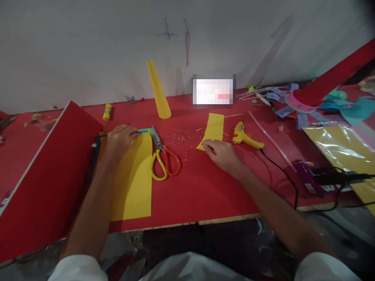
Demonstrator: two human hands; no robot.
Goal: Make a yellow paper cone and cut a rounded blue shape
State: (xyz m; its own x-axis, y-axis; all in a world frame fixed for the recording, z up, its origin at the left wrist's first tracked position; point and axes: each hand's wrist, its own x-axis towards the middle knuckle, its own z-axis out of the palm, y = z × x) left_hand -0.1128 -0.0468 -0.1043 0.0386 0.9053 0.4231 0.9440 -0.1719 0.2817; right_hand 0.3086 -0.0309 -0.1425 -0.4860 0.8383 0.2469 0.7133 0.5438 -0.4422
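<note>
My left hand (120,137) rests over the top of a large yellow paper sheet (131,187), its fingers closed at the end of a slim blue stick-like thing (142,131) whose kind I cannot make out. My right hand (222,154) has thumb and fingers pinched at the lower edge of a small yellow paper piece (215,127); the hand covers part of that edge. Between the hands lie scissors (159,150) with one yellow and one red handle, blades partly over the sheet's edge. Tiny paper scraps (181,138) are scattered beside them.
A yellow glue gun (247,137) with a black cord lies right, near a clear tube (271,139) and a purple box (313,177). A rolled yellow paper cone (159,91) stands behind. A glue stick (107,112) and a raised red board (49,171) are left.
</note>
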